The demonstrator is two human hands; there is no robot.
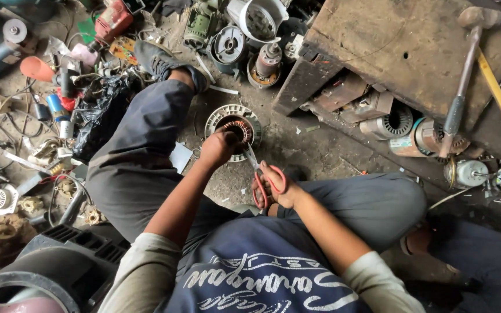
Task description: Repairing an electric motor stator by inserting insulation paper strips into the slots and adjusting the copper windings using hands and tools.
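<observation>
Both hands [244,165] at stator [236,124] (scissors [265,182] right)

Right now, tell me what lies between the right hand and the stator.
Head view: only the scissors' blades, running from the right hand up to the stator.

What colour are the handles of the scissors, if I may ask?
Red, seen in the head view: scissors.

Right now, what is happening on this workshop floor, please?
A person sits on the dirty concrete floor among scattered motor parts. The left hand rests on a round white motor stator with copper windings. The right hand holds red-handled scissors, blades pointing toward the windings. A hammer lies on a worn wooden bench nearby.
</observation>
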